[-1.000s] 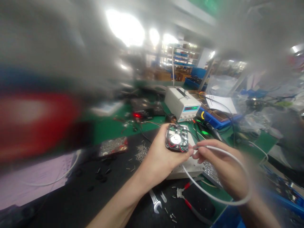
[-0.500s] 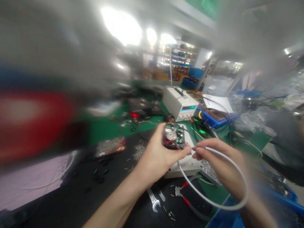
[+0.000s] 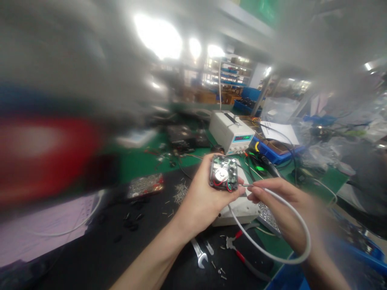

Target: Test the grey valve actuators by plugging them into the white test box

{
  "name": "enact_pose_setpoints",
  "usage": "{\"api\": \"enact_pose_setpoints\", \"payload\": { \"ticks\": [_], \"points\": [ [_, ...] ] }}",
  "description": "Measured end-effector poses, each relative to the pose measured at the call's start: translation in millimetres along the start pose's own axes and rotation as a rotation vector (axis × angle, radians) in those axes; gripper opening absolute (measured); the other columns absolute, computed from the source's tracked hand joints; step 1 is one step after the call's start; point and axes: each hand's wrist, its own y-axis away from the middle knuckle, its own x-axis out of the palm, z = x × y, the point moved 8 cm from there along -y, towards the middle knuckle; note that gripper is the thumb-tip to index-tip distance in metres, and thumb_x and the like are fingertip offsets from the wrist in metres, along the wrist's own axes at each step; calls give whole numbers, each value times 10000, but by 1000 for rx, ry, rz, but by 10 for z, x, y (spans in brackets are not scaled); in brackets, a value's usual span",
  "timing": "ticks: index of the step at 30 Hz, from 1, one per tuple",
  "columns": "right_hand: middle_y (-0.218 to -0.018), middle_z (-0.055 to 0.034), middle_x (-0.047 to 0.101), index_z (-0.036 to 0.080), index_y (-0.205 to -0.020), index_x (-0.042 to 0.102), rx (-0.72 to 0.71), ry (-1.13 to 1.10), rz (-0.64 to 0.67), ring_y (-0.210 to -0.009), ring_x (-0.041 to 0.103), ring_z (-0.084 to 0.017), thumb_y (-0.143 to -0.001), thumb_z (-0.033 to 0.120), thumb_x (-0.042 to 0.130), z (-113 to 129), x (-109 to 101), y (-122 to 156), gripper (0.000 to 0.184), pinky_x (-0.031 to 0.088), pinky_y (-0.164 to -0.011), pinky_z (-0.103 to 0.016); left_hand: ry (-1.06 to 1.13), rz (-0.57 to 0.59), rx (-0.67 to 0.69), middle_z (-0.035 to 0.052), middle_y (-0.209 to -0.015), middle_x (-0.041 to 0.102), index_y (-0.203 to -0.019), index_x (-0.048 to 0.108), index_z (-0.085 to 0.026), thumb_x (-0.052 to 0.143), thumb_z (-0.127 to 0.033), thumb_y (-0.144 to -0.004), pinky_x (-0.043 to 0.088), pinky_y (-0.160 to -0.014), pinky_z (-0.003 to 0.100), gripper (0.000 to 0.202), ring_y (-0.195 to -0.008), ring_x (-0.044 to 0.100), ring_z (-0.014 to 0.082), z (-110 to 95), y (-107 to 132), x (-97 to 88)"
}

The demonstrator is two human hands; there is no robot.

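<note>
My left hand point(image 3: 205, 193) is closed around a small black housing point(image 3: 224, 173) whose top is off, showing a circuit board, a round silvery part and red and green wires. Between the fingertips of my right hand point(image 3: 278, 205), beside the housing's lower right corner, is the end of a white cable point(image 3: 302, 225). A thin tip runs from those fingers toward my left thumb; whether it enters the housing cannot be seen. The cable loops down and back up under my left hand. Below the hands lies a pair of red-handled pliers point(image 3: 240, 257), with an open-end wrench point(image 3: 199, 255) to its left.
A power supply point(image 3: 231, 133) with a lit display stands behind the hands. Loose pins point(image 3: 180, 193) and a box of small parts point(image 3: 145, 185) lie left on the black mat. A blue tray point(image 3: 273, 151) with a paper sheet is at back right. Pink paper point(image 3: 45, 229) lies far left.
The whole view has shifted slightly, so things appear a little farther right. Light now glints off the round part in the housing. The red light behind no longer shows. Both grips stay the same.
</note>
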Motion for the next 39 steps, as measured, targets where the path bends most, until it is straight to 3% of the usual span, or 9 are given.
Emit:
{"api": "enact_pose_setpoints", "payload": {
  "ticks": [10,18,24,27,30,34,39],
  "points": [
    [-856,-31,746,224,-1015,776,-64,-6,-40,-747,733,-155,-921,334,842,16,21,73,158,603,-658,-152,3,-37,21,44,-991,772,-1303,463,-245,914,-212,-781,585,-806,288,691,-897,745,228,-46,20,-4],
    [-905,-32,746,227,-1066,749,-136,10,-69,-773,744,-178,-950,306,799,81,47,120,149,628,-681,-209,62,-53,-9,48,-1011,761,-1279,528,-245,943,-199,-729,586,-823,321,691,-912,745,251,-18,43,27],
    [-1068,7,743,280,-1060,763,-380,290,24,-925,714,-157,-980,239,761,249,47,95,90,581,-846,-242,36,-47,-3,38,-1015,754,-1199,561,-234,946,-211,-736,572,-816,298,603,-892,719,217,-42,47,2],
    [-1124,-4,729,259,-1061,754,-538,312,88,-1007,699,-156,-991,173,734,376,32,85,113,557,-915,-253,66,-11,-14,32,-1010,749,-1113,561,-224,931,-209,-761,570,-836,315,510,-892,705,207,-13,53,10],
    [-1163,-9,732,253,-1103,748,-607,341,141,-1060,702,-155,-989,135,724,427,-1,101,165,554,-952,-251,113,43,-78,40,-956,760,-1069,555,-213,902,-219,-804,573,-839,343,436,-868,715,214,71,64,39],
    [-1144,15,753,264,-1108,750,-558,336,150,-997,723,-124,-994,146,719,381,-44,140,166,568,-910,-207,140,51,-111,35,-947,764,-1075,552,-209,899,-212,-807,573,-833,318,438,-851,717,194,107,69,40],
    [-982,14,765,259,-993,765,-245,138,55,-818,732,-123,-938,260,823,178,-48,103,80,590,-779,-180,11,-13,7,26,-979,732,-1112,550,-207,900,-236,-804,563,-814,261,467,-889,695,181,-28,59,0]
  ]
}}
